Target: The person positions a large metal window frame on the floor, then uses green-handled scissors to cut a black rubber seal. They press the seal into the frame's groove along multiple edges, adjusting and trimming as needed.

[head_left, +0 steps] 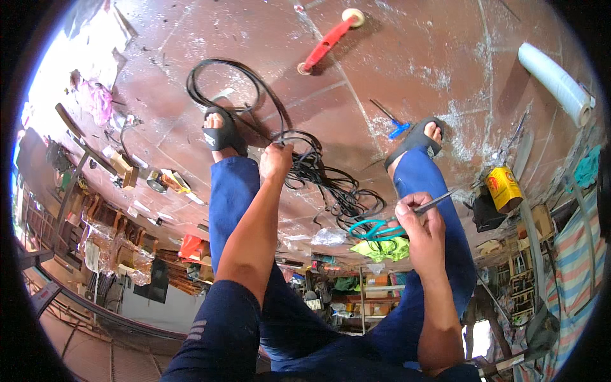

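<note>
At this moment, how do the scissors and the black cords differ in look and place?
The scissors have teal handles, while the black cords are dark throughout. The scissors are compact and pointed; the cords are long, looped and tangled. The scissors are in the right hand, the cords in the left hand. Both are gripped in bare hands.

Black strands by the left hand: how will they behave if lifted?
Likely floppy: the black strands bend into loose loops. They may also snag on one another, since many cross in a tangle.
</note>
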`<state>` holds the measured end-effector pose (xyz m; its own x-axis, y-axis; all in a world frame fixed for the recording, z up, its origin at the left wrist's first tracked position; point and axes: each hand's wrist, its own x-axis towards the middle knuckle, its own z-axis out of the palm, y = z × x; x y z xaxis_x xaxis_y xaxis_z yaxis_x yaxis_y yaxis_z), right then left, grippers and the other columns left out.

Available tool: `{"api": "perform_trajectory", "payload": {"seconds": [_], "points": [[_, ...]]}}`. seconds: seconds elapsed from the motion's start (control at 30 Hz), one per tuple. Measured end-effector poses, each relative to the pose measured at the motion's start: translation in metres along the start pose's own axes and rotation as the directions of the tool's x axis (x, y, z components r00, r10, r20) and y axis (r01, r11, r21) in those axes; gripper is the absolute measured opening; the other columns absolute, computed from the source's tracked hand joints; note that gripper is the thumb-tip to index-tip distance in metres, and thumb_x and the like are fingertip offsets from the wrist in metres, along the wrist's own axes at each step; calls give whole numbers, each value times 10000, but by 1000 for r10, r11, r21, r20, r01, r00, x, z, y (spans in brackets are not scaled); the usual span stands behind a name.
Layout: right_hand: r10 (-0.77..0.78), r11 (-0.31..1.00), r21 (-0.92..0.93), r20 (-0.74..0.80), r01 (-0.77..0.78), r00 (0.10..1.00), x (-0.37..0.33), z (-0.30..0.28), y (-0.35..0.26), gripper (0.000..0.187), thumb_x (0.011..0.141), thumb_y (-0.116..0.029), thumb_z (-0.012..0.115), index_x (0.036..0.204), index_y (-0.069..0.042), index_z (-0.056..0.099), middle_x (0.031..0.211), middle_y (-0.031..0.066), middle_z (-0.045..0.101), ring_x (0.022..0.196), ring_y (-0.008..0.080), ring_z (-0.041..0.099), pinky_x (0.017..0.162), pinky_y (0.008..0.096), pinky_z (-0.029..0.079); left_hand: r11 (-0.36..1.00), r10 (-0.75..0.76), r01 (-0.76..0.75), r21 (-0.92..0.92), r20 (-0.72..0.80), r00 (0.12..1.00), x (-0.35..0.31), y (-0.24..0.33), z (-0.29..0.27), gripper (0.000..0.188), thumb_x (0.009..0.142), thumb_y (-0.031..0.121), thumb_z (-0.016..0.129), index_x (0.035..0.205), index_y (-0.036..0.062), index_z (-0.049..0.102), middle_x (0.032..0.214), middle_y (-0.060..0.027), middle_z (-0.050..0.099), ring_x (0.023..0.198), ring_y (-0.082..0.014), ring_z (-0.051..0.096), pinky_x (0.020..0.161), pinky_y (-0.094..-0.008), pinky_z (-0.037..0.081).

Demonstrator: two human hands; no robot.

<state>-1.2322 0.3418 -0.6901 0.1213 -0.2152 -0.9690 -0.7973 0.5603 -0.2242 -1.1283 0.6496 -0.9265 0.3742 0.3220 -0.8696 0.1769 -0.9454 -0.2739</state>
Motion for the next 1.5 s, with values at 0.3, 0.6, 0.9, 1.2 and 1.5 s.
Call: {"api": "perform_trajectory", "payload": {"seconds": [0.3,0.6,0.9,1.2,1.5], "points": [[-68,996,-52,-30,66,997,3,-34,28,252,957,-250,723,919,-25,615,781,71,637,711,137,584,657,319,474,475,45,254,-843,311,949,42,36,82,242,907,185,634,1067,5,649,981,-144,713,869,-302,709,729,-440,577],[-42,996,-78,56,46,998,4,-16,39,395,967,-348,714,730,-61,581,622,7,507,585,141,442,569,345,379,675,413,-199,-710,141,900,-162,10,-36,410,1030,374,551,823,34,649,597,-54,565,535,-147,518,556,-316,432],[9,977,213,89,-27,996,4,2,63,240,982,-321,659,937,-89,621,679,-26,525,551,67,468,508,238,381,616,705,-761,-204,574,417,-285,-44,-44,251,1002,197,587,1086,-1,717,1028,-144,747,862,-229,735,757,-377,567],[79,956,282,0,-75,997,-4,-2,57,256,1002,-297,655,874,-93,567,702,-15,543,568,58,473,523,233,374,950,305,-297,97,-79,949,-42,-6,-20,428,900,425,639,1028,33,756,1028,-275,716,1039,-466,682,921,-510,538],[142,958,254,-16,-134,990,-6,2,57,216,1010,-261,673,939,-77,585,771,-5,577,643,67,538,553,223,395,388,-100,102,-916,68,993,74,28,58,129,915,151,698,922,33,646,802,-75,637,667,-210,589,553,-373,469]]}}
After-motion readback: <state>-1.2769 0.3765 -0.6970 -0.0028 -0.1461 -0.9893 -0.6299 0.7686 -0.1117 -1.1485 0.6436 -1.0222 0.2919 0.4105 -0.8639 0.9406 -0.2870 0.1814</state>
